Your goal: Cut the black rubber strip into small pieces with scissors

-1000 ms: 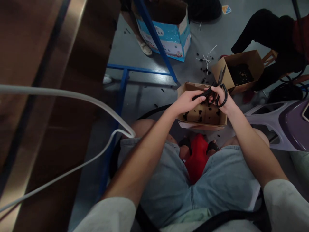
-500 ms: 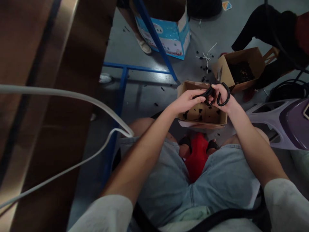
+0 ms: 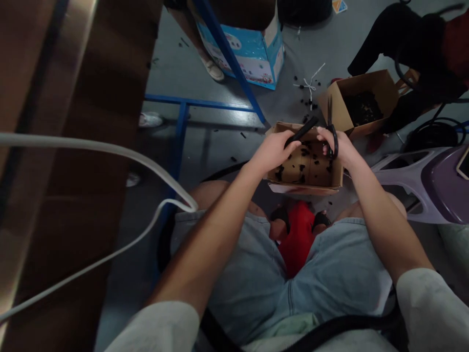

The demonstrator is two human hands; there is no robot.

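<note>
My left hand (image 3: 274, 150) is closed around a black strip-like piece (image 3: 306, 128), whose free end points up and to the right. In my right hand (image 3: 342, 147) is a pair of scissors (image 3: 333, 142) with black handles, the blades pointing away from me. A gap separates the strip from the scissors. Both hands are above an open cardboard box (image 3: 306, 187) between my knees. Small black scraps (image 3: 302, 167) lie scattered on its bottom. Exactly what the black piece is I cannot make out.
Beyond it stands another cardboard box (image 3: 331, 103) holding black bits, near a seated person's dark-clad leg (image 3: 381, 36). A blue printed box (image 3: 252, 61) is farther off. A blue metal frame (image 3: 182, 129) and brown tabletop (image 3: 120, 98) are left; a purple plastic stool (image 3: 441, 181) is right.
My hands have moved apart. The black strip now extends clear of the scissors, which have turned in my right hand. The view has shifted slightly.
</note>
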